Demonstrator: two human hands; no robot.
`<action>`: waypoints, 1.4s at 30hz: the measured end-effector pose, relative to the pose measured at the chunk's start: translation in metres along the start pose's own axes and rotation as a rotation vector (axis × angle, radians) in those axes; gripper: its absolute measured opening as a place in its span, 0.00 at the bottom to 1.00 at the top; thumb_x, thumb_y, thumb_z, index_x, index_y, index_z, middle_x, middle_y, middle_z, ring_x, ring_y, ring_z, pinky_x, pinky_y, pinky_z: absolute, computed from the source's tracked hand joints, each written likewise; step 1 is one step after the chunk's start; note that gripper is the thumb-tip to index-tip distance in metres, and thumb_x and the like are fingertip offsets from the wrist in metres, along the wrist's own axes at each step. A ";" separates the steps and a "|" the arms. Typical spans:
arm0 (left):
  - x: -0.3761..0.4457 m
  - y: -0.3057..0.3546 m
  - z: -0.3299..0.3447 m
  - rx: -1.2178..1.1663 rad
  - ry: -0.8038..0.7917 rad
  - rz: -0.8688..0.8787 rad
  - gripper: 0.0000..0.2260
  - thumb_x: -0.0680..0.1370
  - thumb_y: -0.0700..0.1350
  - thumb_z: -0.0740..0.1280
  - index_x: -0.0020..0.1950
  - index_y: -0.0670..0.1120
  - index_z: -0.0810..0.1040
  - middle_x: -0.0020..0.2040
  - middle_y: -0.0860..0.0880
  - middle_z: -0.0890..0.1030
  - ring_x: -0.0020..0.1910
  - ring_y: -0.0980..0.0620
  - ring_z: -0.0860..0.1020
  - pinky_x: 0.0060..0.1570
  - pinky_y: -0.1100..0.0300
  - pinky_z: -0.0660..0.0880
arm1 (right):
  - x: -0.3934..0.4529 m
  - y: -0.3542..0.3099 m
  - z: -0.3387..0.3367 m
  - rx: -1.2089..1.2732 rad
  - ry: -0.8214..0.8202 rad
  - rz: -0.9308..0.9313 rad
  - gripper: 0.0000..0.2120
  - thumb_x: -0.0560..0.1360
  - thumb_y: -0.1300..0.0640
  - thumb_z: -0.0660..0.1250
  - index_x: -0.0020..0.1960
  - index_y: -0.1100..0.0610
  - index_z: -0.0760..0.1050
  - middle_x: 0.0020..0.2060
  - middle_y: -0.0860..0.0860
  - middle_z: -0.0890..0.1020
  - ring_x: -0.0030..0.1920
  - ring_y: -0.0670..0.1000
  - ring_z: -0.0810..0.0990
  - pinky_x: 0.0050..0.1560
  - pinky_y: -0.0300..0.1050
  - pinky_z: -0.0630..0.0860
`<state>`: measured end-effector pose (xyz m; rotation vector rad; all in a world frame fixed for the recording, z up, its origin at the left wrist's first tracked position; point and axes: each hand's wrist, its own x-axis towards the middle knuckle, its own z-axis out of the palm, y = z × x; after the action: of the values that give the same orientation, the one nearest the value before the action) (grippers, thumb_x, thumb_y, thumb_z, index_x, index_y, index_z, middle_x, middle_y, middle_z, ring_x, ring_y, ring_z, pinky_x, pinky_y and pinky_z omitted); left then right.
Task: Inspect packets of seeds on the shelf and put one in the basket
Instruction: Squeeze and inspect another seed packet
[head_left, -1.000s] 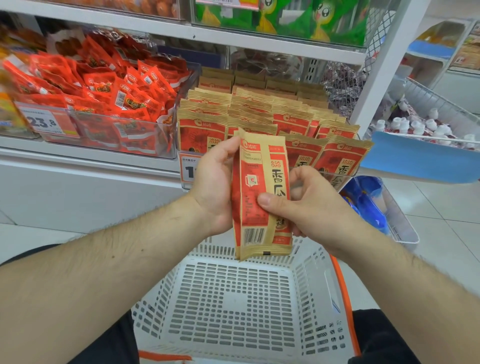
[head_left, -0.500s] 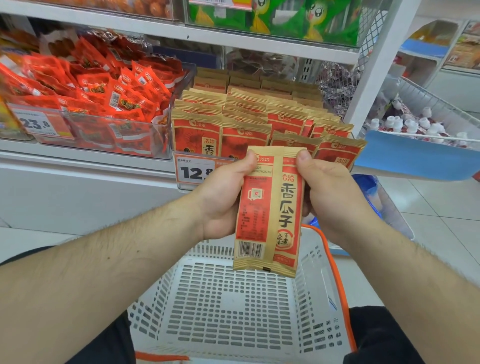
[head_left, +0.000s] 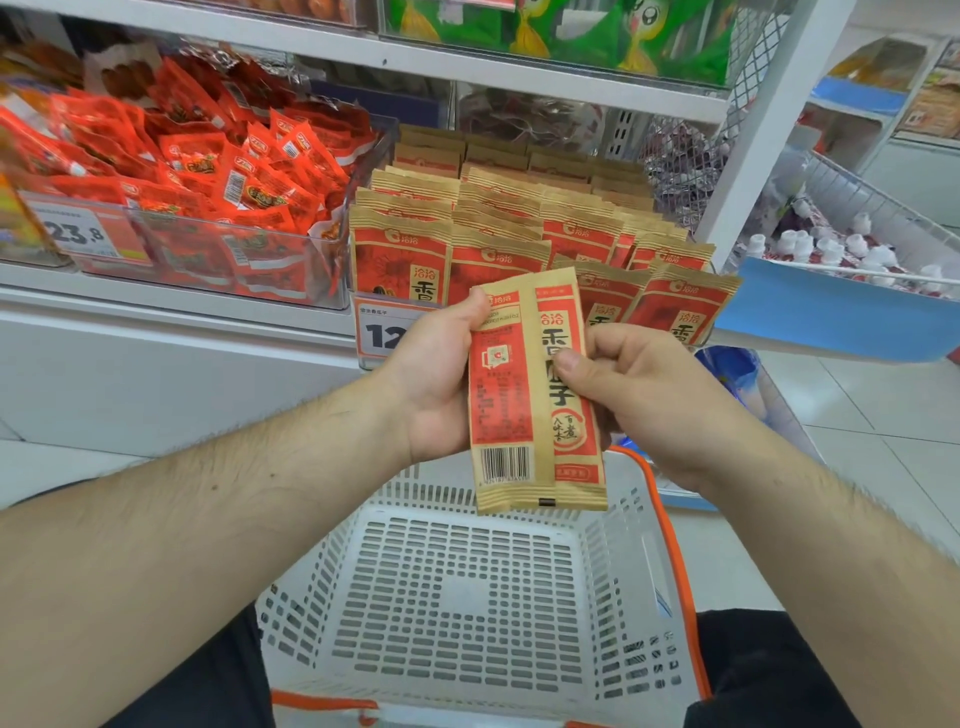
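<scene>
2 hands shared 1 seed packet (head_left: 530, 395), held upright in the air between the shelf (head_left: 171, 304) and the basket (head_left: 467, 597). The left hand (head_left: 431, 384) curled round the packet's left edge, its thumb pinching the top-left corner; the right hand (head_left: 639, 395) gripped the right edge, thumb pressed on the printed face near the middle and the fingers hidden behind. Both grips were closed on the packet. Its long axis ran nearly vertical, top tilted slightly left, barcode end lowest. That lower edge hung over the basket's far rim, with the basket's open floor lying below and nearer to the person. The coming move, as I judged it, was a short drop: down and a little toward the body. Neither hand was clearly nearer the basket, and either could carry the packet down once the other let go. More matching packets (head_left: 498, 244) stood in rows on the shelf just behind
</scene>
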<state>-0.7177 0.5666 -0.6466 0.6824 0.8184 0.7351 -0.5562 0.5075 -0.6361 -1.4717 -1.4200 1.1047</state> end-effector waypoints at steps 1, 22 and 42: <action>0.000 0.000 0.000 -0.005 0.013 -0.004 0.26 0.84 0.60 0.50 0.58 0.42 0.79 0.54 0.37 0.84 0.49 0.40 0.84 0.52 0.43 0.78 | 0.000 -0.001 -0.001 0.001 -0.026 0.014 0.13 0.78 0.55 0.66 0.55 0.65 0.77 0.43 0.65 0.84 0.38 0.66 0.81 0.36 0.55 0.77; 0.003 -0.020 -0.001 0.290 0.172 0.111 0.17 0.84 0.54 0.58 0.47 0.49 0.83 0.40 0.48 0.86 0.39 0.49 0.84 0.47 0.51 0.80 | -0.012 -0.007 0.012 -0.611 -0.107 0.005 0.19 0.71 0.49 0.75 0.59 0.46 0.72 0.39 0.49 0.84 0.34 0.46 0.84 0.42 0.51 0.83; -0.002 -0.023 0.003 0.371 -0.224 0.142 0.22 0.72 0.59 0.60 0.26 0.46 0.74 0.24 0.46 0.71 0.27 0.48 0.70 0.40 0.52 0.68 | -0.006 -0.007 0.021 0.119 -0.067 0.027 0.13 0.83 0.62 0.57 0.43 0.63 0.74 0.35 0.62 0.80 0.29 0.54 0.78 0.32 0.47 0.76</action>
<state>-0.7091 0.5509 -0.6617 1.1450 0.7105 0.6246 -0.5779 0.5016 -0.6353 -1.3844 -1.3587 1.2443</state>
